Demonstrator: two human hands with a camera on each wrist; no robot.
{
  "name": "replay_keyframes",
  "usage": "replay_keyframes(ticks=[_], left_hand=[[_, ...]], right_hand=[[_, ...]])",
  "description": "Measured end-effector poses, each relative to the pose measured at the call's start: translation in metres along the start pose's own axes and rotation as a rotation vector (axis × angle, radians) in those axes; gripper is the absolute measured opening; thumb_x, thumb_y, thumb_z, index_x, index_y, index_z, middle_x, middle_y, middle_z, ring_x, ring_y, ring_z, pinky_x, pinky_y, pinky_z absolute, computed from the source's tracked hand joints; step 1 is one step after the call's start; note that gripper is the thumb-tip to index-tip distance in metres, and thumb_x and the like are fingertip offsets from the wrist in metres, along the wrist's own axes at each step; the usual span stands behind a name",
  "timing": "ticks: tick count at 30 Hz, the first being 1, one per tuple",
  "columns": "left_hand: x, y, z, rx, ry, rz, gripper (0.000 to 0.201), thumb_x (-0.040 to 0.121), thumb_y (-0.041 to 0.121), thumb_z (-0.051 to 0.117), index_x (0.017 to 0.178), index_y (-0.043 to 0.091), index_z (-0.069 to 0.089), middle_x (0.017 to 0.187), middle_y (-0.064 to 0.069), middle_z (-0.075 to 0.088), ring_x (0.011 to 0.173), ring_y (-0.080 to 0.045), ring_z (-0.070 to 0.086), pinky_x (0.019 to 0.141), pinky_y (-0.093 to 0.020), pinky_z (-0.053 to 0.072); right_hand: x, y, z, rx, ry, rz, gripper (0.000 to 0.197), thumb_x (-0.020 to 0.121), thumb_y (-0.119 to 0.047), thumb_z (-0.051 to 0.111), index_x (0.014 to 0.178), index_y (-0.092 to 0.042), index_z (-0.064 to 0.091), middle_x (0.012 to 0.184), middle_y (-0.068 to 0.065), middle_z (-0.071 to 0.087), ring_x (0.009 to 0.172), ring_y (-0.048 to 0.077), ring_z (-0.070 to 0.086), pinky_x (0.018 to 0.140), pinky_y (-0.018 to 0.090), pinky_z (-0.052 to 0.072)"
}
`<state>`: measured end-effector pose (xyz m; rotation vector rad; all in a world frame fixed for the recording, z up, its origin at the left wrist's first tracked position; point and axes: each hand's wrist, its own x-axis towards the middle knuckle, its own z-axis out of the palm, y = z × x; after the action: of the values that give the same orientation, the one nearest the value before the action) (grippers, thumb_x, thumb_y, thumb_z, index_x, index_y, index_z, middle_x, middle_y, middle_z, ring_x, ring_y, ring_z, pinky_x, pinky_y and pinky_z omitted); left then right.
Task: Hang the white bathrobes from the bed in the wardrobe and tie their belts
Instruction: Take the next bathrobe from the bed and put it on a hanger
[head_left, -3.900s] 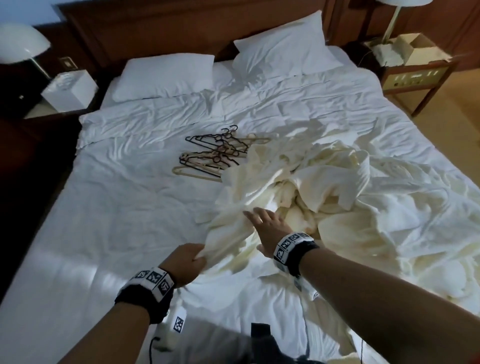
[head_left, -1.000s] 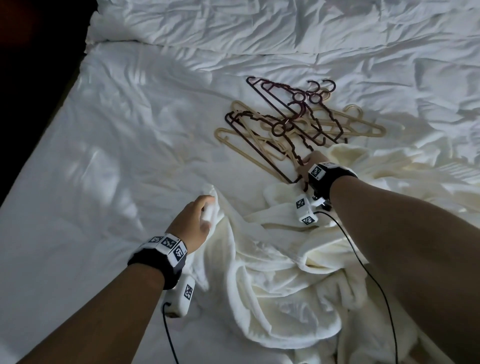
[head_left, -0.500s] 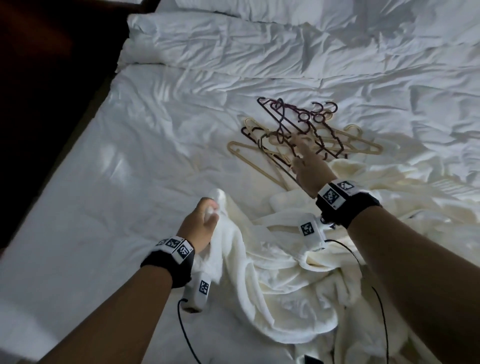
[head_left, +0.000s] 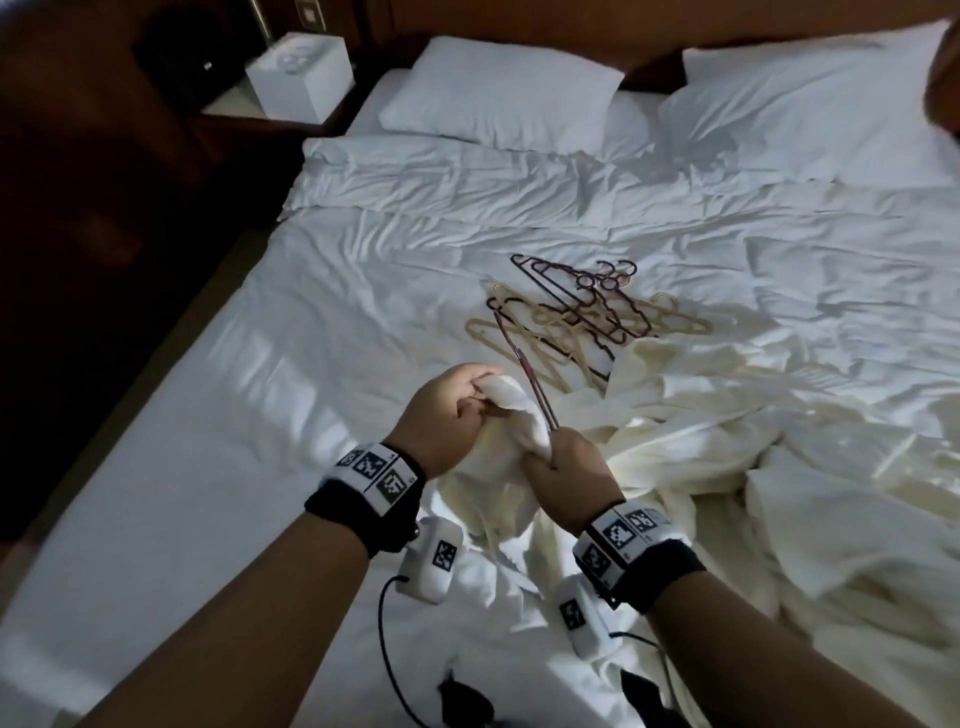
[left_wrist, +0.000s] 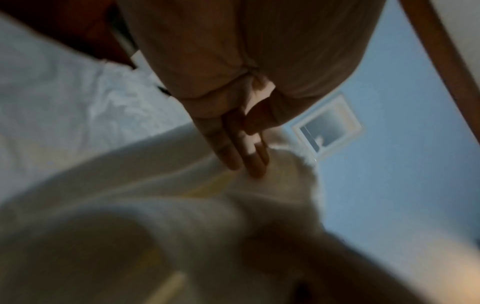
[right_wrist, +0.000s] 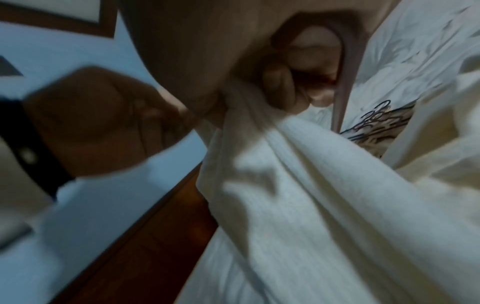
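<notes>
Two white pillows (head_left: 498, 93) lie at the headboard; a white box (head_left: 298, 75) sits on the nightstand.

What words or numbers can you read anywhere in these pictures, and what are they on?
None: there are no readable words, labels, brands or numbers in any view.
The wristbands on the left hand and right hand carry black-and-white square code patterns, not letters.
The small white units hanging under the wrists show the same kind of pattern.
The white box on the bedside table shows no print that can be made out.
</notes>
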<state>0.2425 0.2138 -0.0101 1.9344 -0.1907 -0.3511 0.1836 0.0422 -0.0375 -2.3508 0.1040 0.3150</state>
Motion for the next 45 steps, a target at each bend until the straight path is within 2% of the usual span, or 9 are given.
replay_keyframes(ticks=[5, 10, 15, 20, 24, 28, 34, 39, 45], left_hand=[[-0.044, 0.007, 0.009, 0.233, -0.131, 0.179, 0.074, 0.08, -0.003, 0.054, 0.145, 0.025, 0.035, 0.127, 0.007, 0.054, 0.117, -0.003, 0.054, 0.089, -0.014, 0.044], [-0.096, 0.02, 0.048, 0.252, -0.346, 0.295, 0.063, 0.078, 0.013, 0.067, 0.135, 0.024, 0.042, 0.134, 0.009, 0.051, 0.123, 0.001, 0.049, 0.094, -0.011, 0.038], [-0.131, 0.065, 0.1, 0.291, -0.139, 0.461, 0.039, 0.087, 0.041, 0.048, 0.114, 0.018, 0.064, 0.11, 0.005, 0.065, 0.099, -0.004, 0.059, 0.084, -0.005, 0.039], [-0.169, 0.128, 0.137, 0.258, -0.033, 0.497, 0.024, 0.093, 0.017, 0.053, 0.107, 0.004, 0.068, 0.098, -0.008, 0.072, 0.085, -0.012, 0.063, 0.069, -0.01, 0.041], [-0.207, 0.17, 0.173, 0.283, -0.081, 0.588, 0.021, 0.089, 0.024, 0.055, 0.085, 0.006, 0.064, 0.073, -0.005, 0.063, 0.067, -0.019, 0.055, 0.059, -0.022, 0.042], [-0.253, 0.193, 0.207, 0.326, -0.154, 0.68, 0.03, 0.088, 0.016, 0.062, 0.061, 0.013, 0.049, 0.053, 0.002, 0.041, 0.051, -0.013, 0.037, 0.049, -0.019, 0.029], [-0.292, 0.201, 0.207, 0.356, -0.104, 0.694, 0.053, 0.085, 0.018, 0.068, 0.057, 0.018, 0.023, 0.055, 0.005, 0.019, 0.051, -0.012, 0.023, 0.047, -0.021, 0.02], [-0.313, 0.191, 0.191, 0.381, -0.081, 0.654, 0.051, 0.084, 0.021, 0.068, 0.056, 0.014, 0.027, 0.055, 0.004, 0.023, 0.053, -0.012, 0.024, 0.048, -0.024, 0.021], [-0.332, 0.168, 0.138, 0.437, -0.135, 0.682, 0.046, 0.085, 0.016, 0.065, 0.055, 0.013, 0.031, 0.051, 0.004, 0.025, 0.051, -0.012, 0.024, 0.047, -0.022, 0.019]], right_hand=[[-0.062, -0.002, -0.048, 0.387, 0.085, -0.047, 0.034, 0.074, -0.034, 0.053, 0.071, -0.002, 0.064, 0.063, 0.01, 0.063, 0.061, 0.022, 0.06, 0.054, 0.038, 0.046], [-0.127, 0.01, -0.095, 0.651, 0.246, 0.0, 0.043, 0.07, -0.024, 0.06, 0.077, 0.018, 0.059, 0.053, 0.003, 0.051, 0.047, 0.011, 0.046, 0.046, 0.022, 0.035], [-0.209, 0.023, -0.128, 0.744, 0.345, 0.096, 0.023, 0.075, -0.029, 0.067, 0.058, -0.014, 0.063, 0.053, 0.004, 0.048, 0.049, 0.015, 0.045, 0.053, 0.031, 0.032], [-0.284, 0.055, -0.15, 0.31, 0.575, 0.15, 0.024, 0.088, -0.045, 0.064, 0.088, -0.021, 0.065, 0.071, -0.006, 0.058, 0.067, 0.01, 0.055, 0.062, 0.03, 0.039], [-0.352, 0.06, -0.144, -0.009, 0.549, 0.153, 0.084, 0.064, -0.072, 0.071, 0.132, -0.03, 0.046, 0.123, -0.006, 0.053, 0.11, 0.012, 0.054, 0.086, 0.027, 0.044], [-0.385, 0.059, -0.127, -0.061, 0.538, 0.069, 0.085, 0.056, -0.079, 0.071, 0.122, -0.029, 0.049, 0.108, -0.017, 0.053, 0.096, 0.002, 0.049, 0.075, 0.008, 0.038], [-0.398, 0.063, -0.122, 0.027, 0.671, 0.16, 0.048, 0.077, -0.057, 0.066, 0.113, -0.027, 0.054, 0.111, -0.004, 0.057, 0.088, 0.007, 0.05, 0.076, 0.025, 0.041], [-0.397, 0.045, -0.096, -0.081, 0.638, 0.129, 0.065, 0.065, -0.073, 0.054, 0.111, -0.028, 0.052, 0.106, -0.006, 0.052, 0.088, 0.015, 0.058, 0.077, 0.033, 0.051], [-0.375, 0.043, -0.08, -0.186, 0.656, 0.223, 0.025, 0.081, -0.037, 0.058, 0.105, -0.03, 0.058, 0.104, 0.003, 0.055, 0.084, 0.031, 0.063, 0.071, 0.035, 0.052]])
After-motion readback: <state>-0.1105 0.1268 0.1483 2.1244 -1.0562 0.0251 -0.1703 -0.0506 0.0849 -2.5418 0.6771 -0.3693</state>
